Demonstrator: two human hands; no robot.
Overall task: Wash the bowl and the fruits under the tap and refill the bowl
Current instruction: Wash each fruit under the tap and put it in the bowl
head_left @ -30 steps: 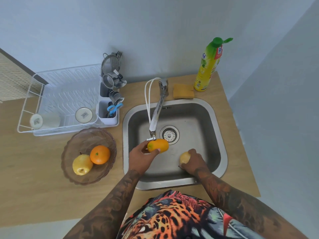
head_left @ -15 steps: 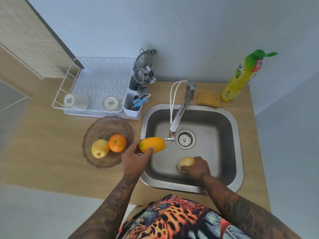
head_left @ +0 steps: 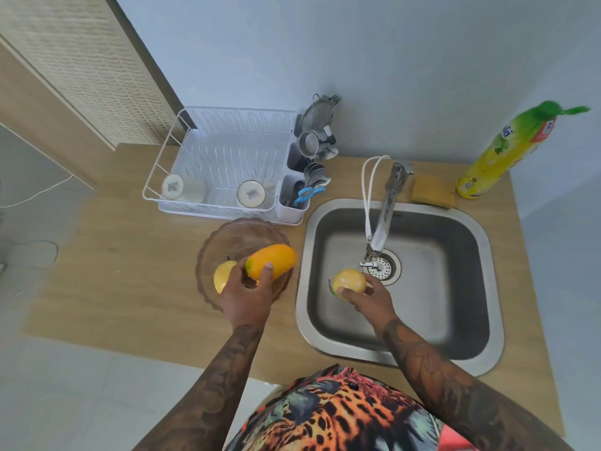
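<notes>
I'm looking down on a light wooden counter (head_left: pixel 130 288) set against a plain pale blue-grey wall (head_left: pixel 357 60). At upper left stands a beige woven-textured panel (head_left: pixel 81 60) with a wooden frame. Below the counter's near edge lies a pale floor (head_left: pixel 81 402). A thin white cord (head_left: pixel 35 195) trails at left. The light is soft and even.
</notes>
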